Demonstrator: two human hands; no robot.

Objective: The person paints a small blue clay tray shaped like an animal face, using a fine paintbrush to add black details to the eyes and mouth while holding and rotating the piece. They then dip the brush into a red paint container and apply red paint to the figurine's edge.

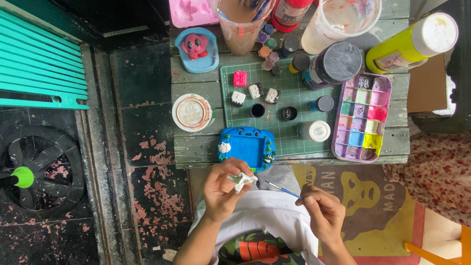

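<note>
Below the wooden surface [196,147], over the lap, the left hand [222,189] pinches a small white figure [242,180], perhaps plaster. Beside it, the right hand [321,211] grips a thin blue paintbrush [283,189], its tip near the figure.

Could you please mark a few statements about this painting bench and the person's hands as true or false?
1. The left hand holds a small white figurine. True.
2. The right hand holds a pair of scissors. False: it holds a thin paintbrush.
3. The blue frame lies at the table's near edge. True.
4. The paint palette sits left of the green cutting mat. False: it sits to the right.
</note>
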